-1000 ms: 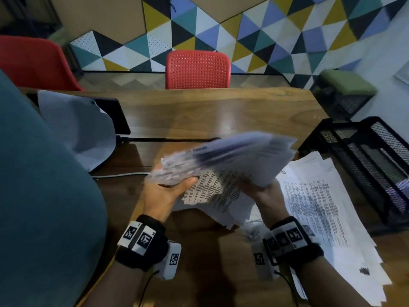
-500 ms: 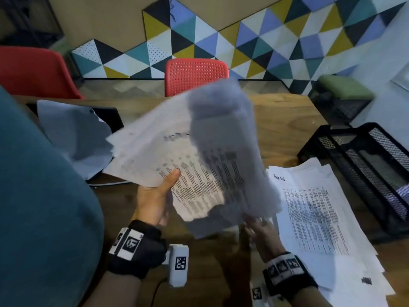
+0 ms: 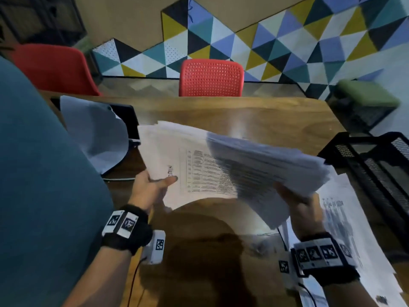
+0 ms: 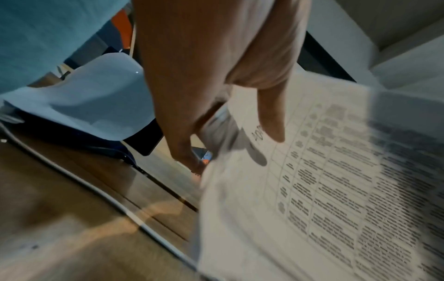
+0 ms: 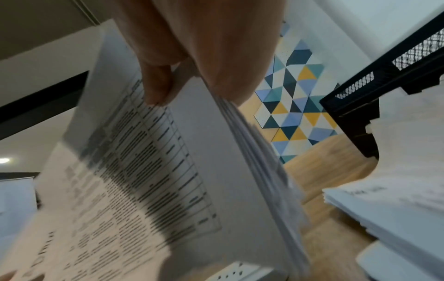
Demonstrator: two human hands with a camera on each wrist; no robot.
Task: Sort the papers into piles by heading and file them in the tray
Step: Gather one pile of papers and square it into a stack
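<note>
A thick stack of printed papers (image 3: 221, 165) hangs above the wooden table (image 3: 221, 116), held by both hands. My left hand (image 3: 152, 187) grips its left edge, thumb on the top sheet beside the heading; the same hand (image 4: 216, 95) shows in the left wrist view on the stack of papers (image 4: 324, 190). My right hand (image 3: 298, 200) holds a blurred bundle of sheets at the right side; the hand (image 5: 192, 57) pinches the bundle (image 5: 168, 171). A second pile of papers (image 3: 345, 229) lies on the table at the right. The black mesh tray (image 3: 371, 160) stands beyond it.
A pale blue sheet (image 3: 95, 134) lies over a dark flat device at the table's left, with a white cable (image 4: 96, 190) running near it. A red chair (image 3: 211, 78) stands behind the table, another red chair (image 3: 53, 69) at the far left. A teal garment (image 3: 39, 185) fills the left foreground.
The stack was tilted upright half a second ago and now lies flatter, turned sideways. My right hand has swung to the right with a bundle of sheets. The view has tilted down.
</note>
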